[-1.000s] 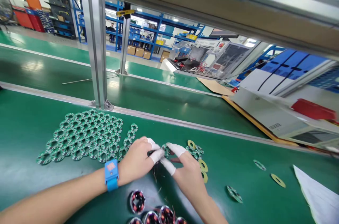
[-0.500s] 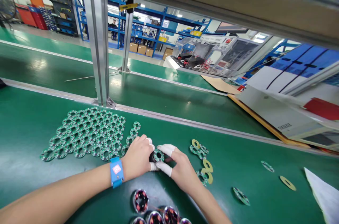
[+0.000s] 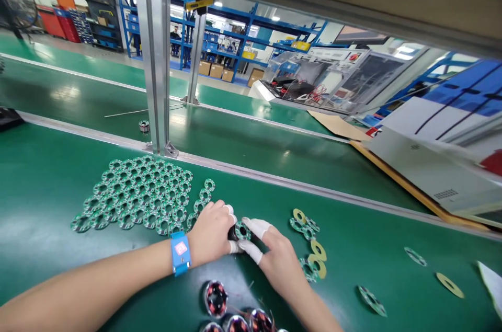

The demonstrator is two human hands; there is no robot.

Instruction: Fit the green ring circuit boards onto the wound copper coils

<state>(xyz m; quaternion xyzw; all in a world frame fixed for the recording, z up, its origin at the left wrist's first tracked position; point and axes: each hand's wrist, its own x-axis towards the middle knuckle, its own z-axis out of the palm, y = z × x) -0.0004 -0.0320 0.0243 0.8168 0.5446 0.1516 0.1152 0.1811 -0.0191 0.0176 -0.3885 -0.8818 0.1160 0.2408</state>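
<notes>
My left hand (image 3: 214,227), with white finger cots and a blue wrist strap (image 3: 181,253), is closed around a dark round part, mostly hidden by the fingers. A green ring-shaped circuit board (image 3: 243,231) shows at that part's right face. Thumb and finger of my right hand (image 3: 272,248), also in white cots, pinch the board's edge. Left of my hands lie many similar ring boards (image 3: 135,191) in rows on the green tabletop. Copper-wound stators (image 3: 216,299) with loose wires stand near the bottom edge.
Yellow rings (image 3: 318,250) and more circuit boards (image 3: 309,269) lie to the right. A white sheet (image 3: 490,285) is at the far right. An aluminium post (image 3: 155,60) rises behind the boards, beside a metal rail (image 3: 251,175). One wound stator (image 3: 144,126) sits beyond the rail.
The view has shifted slightly, so everything appears a little further right. Both hands keep the same hold on the round part and circuit board.
</notes>
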